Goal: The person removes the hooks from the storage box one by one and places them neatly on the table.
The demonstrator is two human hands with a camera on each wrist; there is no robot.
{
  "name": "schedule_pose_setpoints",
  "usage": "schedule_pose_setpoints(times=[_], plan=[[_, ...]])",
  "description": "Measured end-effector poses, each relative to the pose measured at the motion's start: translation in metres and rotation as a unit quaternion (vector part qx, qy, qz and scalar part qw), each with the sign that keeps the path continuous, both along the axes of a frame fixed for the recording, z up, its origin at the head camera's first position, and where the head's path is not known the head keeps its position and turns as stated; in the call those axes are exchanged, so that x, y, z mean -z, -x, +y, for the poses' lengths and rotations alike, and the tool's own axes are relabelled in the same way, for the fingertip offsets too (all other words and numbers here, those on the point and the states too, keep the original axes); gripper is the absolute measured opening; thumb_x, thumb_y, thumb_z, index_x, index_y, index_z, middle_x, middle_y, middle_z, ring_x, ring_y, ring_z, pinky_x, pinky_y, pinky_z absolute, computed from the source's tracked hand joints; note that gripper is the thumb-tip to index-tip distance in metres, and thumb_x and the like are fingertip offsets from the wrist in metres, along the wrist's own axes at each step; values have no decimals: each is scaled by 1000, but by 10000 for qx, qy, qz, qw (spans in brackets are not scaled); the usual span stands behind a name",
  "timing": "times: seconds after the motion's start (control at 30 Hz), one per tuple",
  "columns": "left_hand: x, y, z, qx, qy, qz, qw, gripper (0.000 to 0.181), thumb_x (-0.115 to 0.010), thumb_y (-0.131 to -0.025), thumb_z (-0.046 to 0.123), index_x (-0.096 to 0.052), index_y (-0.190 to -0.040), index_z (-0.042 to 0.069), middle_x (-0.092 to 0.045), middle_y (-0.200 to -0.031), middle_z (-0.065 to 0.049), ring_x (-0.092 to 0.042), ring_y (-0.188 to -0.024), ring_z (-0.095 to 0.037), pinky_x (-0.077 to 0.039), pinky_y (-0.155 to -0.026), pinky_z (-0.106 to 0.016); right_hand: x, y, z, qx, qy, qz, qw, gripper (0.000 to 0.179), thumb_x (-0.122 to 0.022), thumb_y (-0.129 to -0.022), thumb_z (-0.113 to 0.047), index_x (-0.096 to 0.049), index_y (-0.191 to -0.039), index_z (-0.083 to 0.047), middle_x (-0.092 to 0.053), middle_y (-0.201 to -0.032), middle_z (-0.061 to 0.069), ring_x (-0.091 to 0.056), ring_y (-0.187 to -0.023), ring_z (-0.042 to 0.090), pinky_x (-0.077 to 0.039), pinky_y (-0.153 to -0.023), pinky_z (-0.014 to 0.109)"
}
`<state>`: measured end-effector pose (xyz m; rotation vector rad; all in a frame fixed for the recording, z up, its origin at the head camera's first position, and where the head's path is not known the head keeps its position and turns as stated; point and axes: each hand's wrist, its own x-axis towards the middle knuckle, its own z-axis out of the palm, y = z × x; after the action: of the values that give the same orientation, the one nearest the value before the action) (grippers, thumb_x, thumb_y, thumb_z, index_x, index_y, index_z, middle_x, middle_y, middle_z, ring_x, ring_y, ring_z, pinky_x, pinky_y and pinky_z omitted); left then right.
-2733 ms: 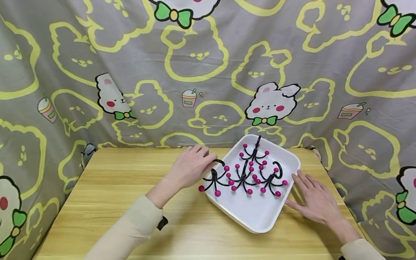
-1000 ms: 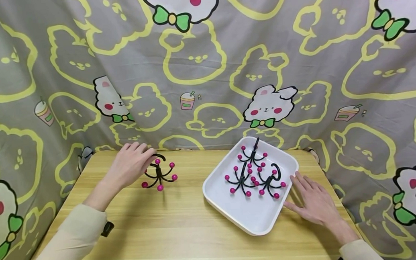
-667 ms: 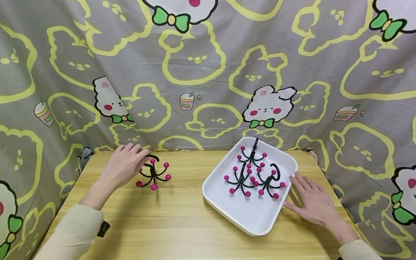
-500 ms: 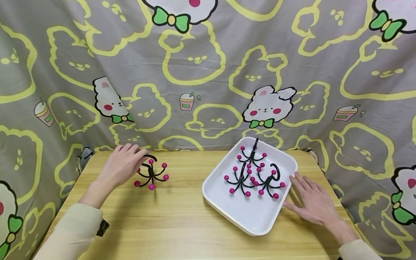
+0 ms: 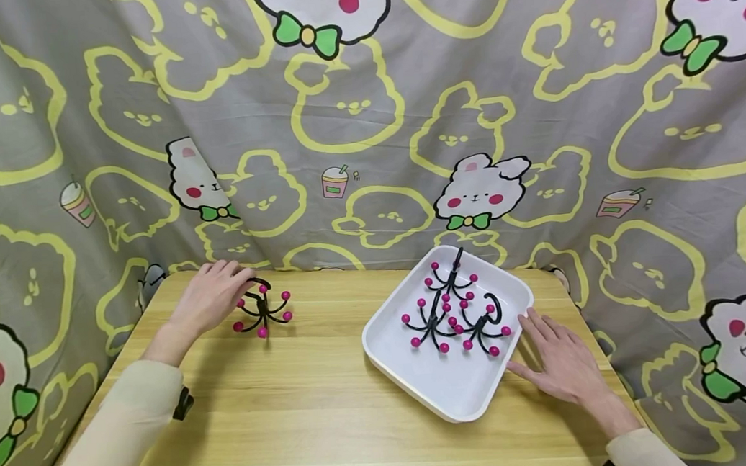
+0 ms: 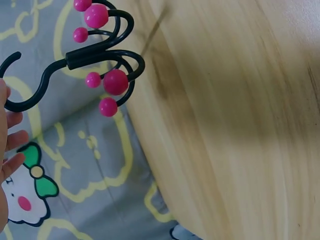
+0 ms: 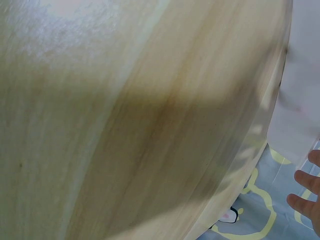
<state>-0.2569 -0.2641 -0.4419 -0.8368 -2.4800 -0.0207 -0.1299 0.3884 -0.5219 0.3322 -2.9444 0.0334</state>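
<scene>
In the head view my left hand (image 5: 208, 295) pinches the top hook of a black multi-arm hanger (image 5: 262, 306) over the table's back left. Its curved arms end in pink balls. The left wrist view shows the hanger's stem (image 6: 85, 56) and the hook curling to my fingers (image 6: 16, 140); the thumb is hidden there. A white tray (image 5: 452, 393) stands right of centre, holding three similar hangers: one at the back (image 5: 452, 279), one at the left (image 5: 433, 324), one at the right (image 5: 482, 322). With fingers spread, my right hand (image 5: 564, 364) rests against the tray's right side.
The wooden table (image 5: 282, 413) runs back to a grey patterned curtain (image 5: 355, 162), which also hangs at both sides. In the right wrist view, the tray's white wall (image 7: 305, 70) rises beside the table surface, near my right fingertips (image 7: 302, 204).
My left hand has carried one hanger from the tray's left side leftward to the table's back left, drifting slightly further left lately. The right hand stays at the tray.
</scene>
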Motion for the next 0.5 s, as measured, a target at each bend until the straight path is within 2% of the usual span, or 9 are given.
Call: schedule_pose_setpoints(times=[0.23,0.5], plan=[[8,7,-8,-168,4,-207,9996,12,-70,-101,18,-66,-109,11,-67,-96,-11,-64,-91,-36,-52,-83,-52,-1,0,-1,8,-8,-10,10000,105,-64,-88,-76,-40,-161,-6,-40,-167,22,-46,-147,47,-40,-117,64],[12,13,-13,-444,128,-658,9968,14,-62,-106,21,-65,-115,10,-67,-101,-13,-64,-98,-38,-53,-88,-55,-1,0,-1,17,6,-3,10000,104,-65,-88,-76,-40,-161,-6,-40,-167,22,-47,-146,47,-40,-117,64]])
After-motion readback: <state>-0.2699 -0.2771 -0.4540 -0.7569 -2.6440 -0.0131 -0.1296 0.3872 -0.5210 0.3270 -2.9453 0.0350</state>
